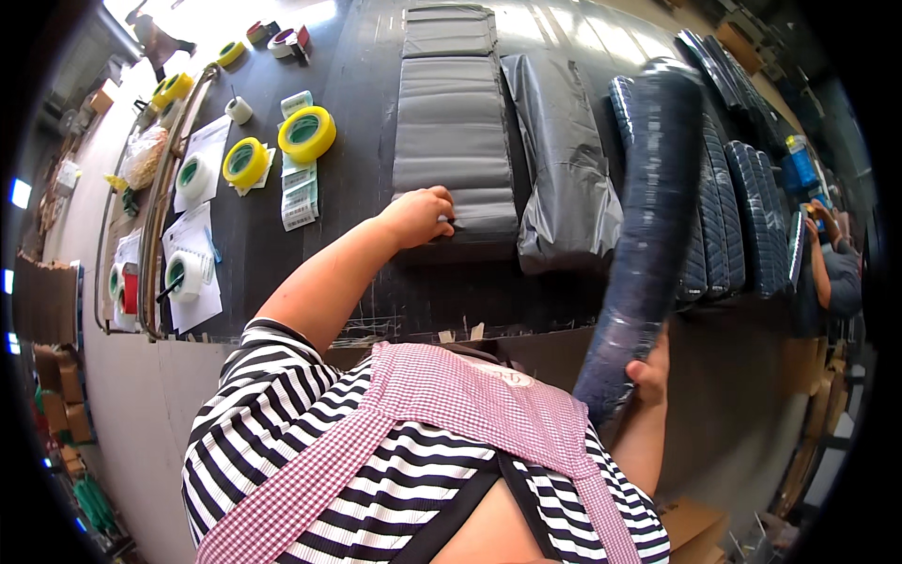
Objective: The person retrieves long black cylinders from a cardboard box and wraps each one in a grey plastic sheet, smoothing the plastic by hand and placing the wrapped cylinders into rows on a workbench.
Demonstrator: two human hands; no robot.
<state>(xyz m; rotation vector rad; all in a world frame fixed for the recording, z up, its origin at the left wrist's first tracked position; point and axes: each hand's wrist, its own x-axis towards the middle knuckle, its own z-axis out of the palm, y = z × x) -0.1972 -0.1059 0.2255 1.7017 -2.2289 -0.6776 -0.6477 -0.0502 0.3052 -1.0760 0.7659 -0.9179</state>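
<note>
My right hand (650,368) grips the lower end of a long dark-blue bundle (653,188) wrapped in clear film. It slants upward, partly over the work table. My left hand (425,216) rests at the near left part of a flat stack of grey plastic bags (451,122), its fingers curled and closed on the top bag. A small pale spot shows by the fingertips, too small to name. Right of the stack lies a filled grey plastic bag (564,169) with a creased, shiny surface.
Several similar wrapped dark-blue bundles (756,216) lie on the right of the black table (357,273). Yellow tape rolls (307,133), a label strip (300,202) and papers (202,235) lie left, beside a metal rail (155,207). Another person (836,268) stands at the far right.
</note>
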